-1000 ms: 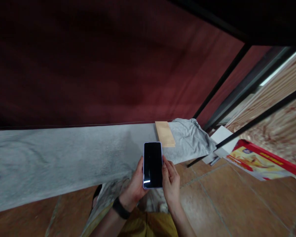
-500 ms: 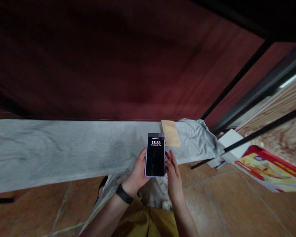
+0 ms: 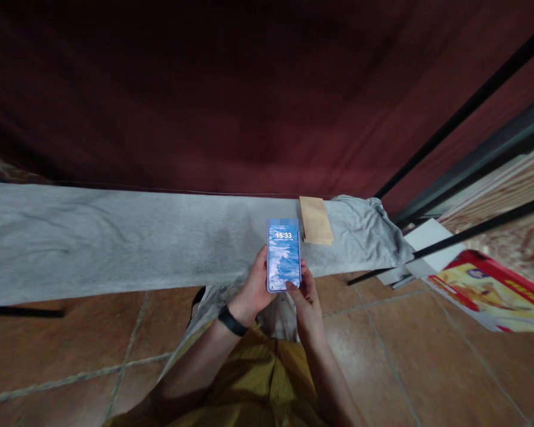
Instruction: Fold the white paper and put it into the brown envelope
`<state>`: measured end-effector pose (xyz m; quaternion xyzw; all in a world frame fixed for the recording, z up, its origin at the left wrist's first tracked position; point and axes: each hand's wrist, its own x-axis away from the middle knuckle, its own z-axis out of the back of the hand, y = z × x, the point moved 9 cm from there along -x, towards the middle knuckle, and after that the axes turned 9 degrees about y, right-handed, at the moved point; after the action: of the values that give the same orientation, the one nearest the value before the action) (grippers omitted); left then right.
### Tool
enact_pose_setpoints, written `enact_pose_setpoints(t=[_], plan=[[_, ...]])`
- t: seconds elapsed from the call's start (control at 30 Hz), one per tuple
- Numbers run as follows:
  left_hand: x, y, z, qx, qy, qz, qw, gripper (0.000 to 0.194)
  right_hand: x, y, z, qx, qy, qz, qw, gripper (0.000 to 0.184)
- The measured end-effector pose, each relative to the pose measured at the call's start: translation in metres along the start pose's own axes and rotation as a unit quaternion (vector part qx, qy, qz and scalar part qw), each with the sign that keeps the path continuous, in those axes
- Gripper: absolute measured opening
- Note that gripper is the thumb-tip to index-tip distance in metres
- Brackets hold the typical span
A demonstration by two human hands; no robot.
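A smartphone [image 3: 283, 261] in a purple case is held upright before me, its lock screen lit with a blue sea picture and the time 15:33. My left hand [image 3: 254, 287] is closed around its left side and lower back; a dark band [image 3: 232, 322] circles that wrist. My right hand [image 3: 308, 301] grips the lower right side, with the thumb over the bottom of the screen and the other fingers partly hidden behind the phone. Just beyond the phone lies a brown paper envelope or bag [image 3: 317, 220] on the grey cloth [image 3: 129, 243].
The cloth covers a long narrow board, bunched at its right end. A dark red curtain [image 3: 204, 118] hangs behind it. Black metal bars [image 3: 467, 112] slant at the right, near a red and yellow box [image 3: 493, 290] and a white box [image 3: 436, 243]. The floor is brown tile [image 3: 369, 356].
The phone's screen has gone from dark to a lit blue picture. My right thumb has moved onto the screen's lower part. The view has tilted down slightly.
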<state>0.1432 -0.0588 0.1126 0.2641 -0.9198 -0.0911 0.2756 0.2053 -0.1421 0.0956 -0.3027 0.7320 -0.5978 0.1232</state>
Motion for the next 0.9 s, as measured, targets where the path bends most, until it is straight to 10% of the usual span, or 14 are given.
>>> enact_pose_setpoints(t=[0.9], plan=[[0.001, 0.002, 0.008, -0.038, 0.021, -0.009, 0.999, 0.06, -0.001, 0.014, -0.008, -0.022, -0.002, -0.001, 1.0, 0.06]])
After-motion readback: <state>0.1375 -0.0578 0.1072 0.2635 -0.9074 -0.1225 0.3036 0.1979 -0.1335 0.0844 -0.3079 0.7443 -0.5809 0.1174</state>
